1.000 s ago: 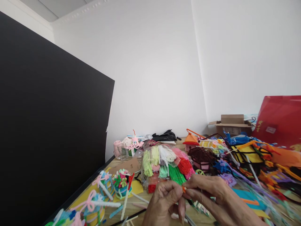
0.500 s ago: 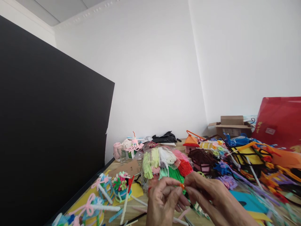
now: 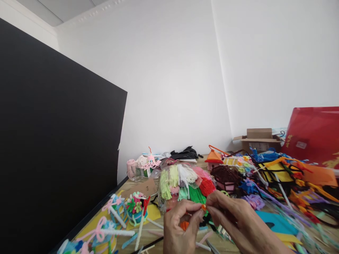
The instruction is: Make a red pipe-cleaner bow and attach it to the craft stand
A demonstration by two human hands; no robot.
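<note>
Both hands meet low in the middle of the head view. My left hand [image 3: 177, 227] pinches a small orange piece of pipe cleaner [image 3: 203, 207] between thumb and forefinger. My right hand [image 3: 235, 216] is closed at the other side of the same piece, fingertips touching it. More orange shows behind my left thumb, and I cannot tell whether it joins the pinched piece. Just beyond the hands lie bagged bundles of pipe cleaners, with green [image 3: 196, 194] and red [image 3: 206, 187] ones closest.
To the left stand a small pot of pipe-cleaner flowers [image 3: 135, 208] and pink and white pipe-cleaner pieces [image 3: 116, 233]. A dark panel [image 3: 60, 141] rises at the left. At right are heaped colourful crafts, a blue sheet [image 3: 278, 223], a cardboard box [image 3: 261, 144] and a red bag [image 3: 312, 137].
The fingers of my left hand have curled differently, uncovering orange behind the thumb. Both hands still hold the small orange piece, and the view has shifted slightly.
</note>
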